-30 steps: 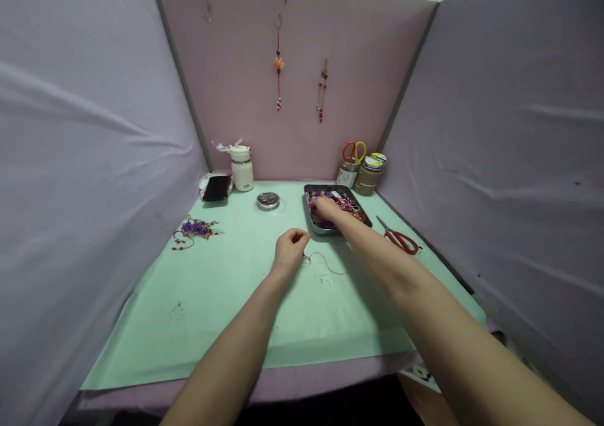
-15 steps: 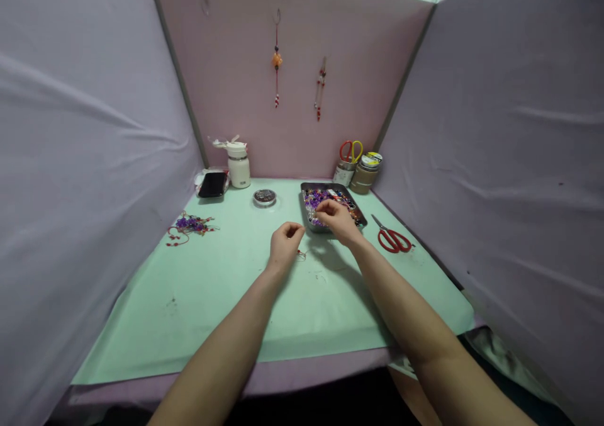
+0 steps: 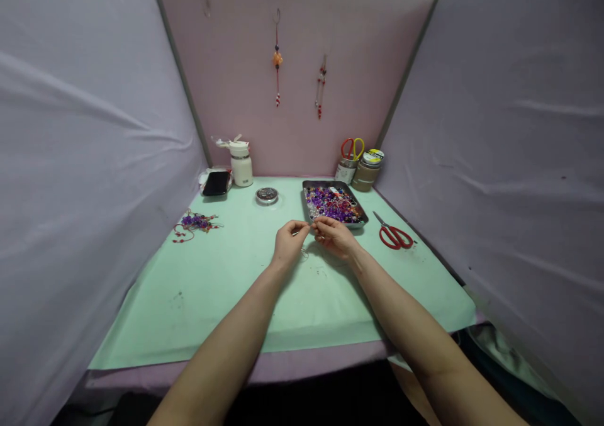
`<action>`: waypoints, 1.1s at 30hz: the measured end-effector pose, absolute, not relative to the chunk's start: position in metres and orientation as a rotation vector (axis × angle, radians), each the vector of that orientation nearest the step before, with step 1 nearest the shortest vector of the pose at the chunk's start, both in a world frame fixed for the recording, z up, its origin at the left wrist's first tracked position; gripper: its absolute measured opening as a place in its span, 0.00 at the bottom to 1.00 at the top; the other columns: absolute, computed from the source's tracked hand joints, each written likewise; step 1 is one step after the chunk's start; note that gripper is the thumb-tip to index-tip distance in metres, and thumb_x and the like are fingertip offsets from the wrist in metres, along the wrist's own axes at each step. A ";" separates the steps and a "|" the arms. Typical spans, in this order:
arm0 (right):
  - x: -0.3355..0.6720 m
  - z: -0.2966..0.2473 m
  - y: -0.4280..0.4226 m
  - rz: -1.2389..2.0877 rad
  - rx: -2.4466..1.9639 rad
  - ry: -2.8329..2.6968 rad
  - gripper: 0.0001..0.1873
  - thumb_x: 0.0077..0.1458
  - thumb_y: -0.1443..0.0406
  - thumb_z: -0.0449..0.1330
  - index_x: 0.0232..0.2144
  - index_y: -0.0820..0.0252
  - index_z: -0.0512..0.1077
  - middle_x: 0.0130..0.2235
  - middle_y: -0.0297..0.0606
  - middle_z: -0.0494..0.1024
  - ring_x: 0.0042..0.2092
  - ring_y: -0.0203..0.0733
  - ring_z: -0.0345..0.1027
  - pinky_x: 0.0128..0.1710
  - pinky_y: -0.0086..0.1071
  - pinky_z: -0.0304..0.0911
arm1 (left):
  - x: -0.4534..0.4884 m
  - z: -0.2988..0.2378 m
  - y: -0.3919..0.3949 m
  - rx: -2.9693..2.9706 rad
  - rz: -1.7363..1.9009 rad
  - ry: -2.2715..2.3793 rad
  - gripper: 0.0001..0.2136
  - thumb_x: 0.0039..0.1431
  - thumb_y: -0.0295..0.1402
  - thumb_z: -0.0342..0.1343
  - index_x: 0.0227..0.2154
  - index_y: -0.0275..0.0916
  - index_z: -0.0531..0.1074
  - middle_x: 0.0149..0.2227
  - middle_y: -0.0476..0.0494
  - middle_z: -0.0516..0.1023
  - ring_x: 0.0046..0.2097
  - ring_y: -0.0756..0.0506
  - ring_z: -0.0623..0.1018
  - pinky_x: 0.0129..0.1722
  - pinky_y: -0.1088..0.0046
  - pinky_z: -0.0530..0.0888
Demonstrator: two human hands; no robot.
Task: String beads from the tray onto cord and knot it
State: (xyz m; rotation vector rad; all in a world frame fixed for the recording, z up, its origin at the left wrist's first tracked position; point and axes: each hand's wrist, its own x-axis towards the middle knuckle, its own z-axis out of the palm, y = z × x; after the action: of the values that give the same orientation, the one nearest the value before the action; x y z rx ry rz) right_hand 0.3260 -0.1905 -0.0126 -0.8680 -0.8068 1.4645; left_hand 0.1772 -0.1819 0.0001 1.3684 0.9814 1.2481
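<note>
My left hand [image 3: 289,242] is closed in a pinch, and a thin cord [image 3: 304,253] hangs in a loop just under it. My right hand [image 3: 336,237] meets it from the right, thumb and forefinger pressed together, fingertips almost touching the left ones. Whatever the right fingertips hold is too small to make out. Right behind the hands lies a dark metal tray [image 3: 363,219] full of purple, clear and red beads [image 3: 333,204], its near edge partly covered by my right hand.
Red-handled scissors [image 3: 395,236] lie on the right. Strung bead pieces [image 3: 197,222] lie at left. Farther back are a spool [image 3: 267,196], a phone [image 3: 217,184], a white bottle [image 3: 242,167], a scissors holder [image 3: 346,171] and a jar [image 3: 367,175]. Cloth walls enclose three sides.
My right hand has come away from over the bead tray, moving down and slightly left to my left hand. Their fingertips are now together. The view has shifted slightly.
</note>
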 end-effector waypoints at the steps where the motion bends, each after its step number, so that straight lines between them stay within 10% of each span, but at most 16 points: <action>1: 0.326 -0.013 -0.191 1.469 -0.870 -0.805 0.16 0.37 0.62 0.72 0.31 0.58 0.74 0.31 0.31 0.76 0.31 0.31 0.67 0.28 0.25 0.61 | 0.177 0.000 -0.182 1.373 1.245 0.986 0.07 0.47 0.35 0.59 0.27 0.36 0.74 0.32 0.44 0.79 0.37 0.47 0.76 0.43 0.69 0.71; 33: 0.320 -0.015 -0.195 1.472 -0.889 -0.803 0.15 0.38 0.62 0.73 0.30 0.58 0.75 0.31 0.33 0.75 0.35 0.33 0.66 0.32 0.27 0.62 | 0.178 -0.004 -0.182 1.392 1.198 1.005 0.10 0.47 0.39 0.59 0.27 0.37 0.74 0.32 0.42 0.78 0.36 0.45 0.76 0.36 0.69 0.73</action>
State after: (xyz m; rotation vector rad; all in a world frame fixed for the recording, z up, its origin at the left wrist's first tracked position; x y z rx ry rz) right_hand 0.3201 -0.1955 -0.0151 -0.8892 -0.8027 1.4725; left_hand 0.1779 -0.1820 -0.0041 1.3919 1.0045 1.1982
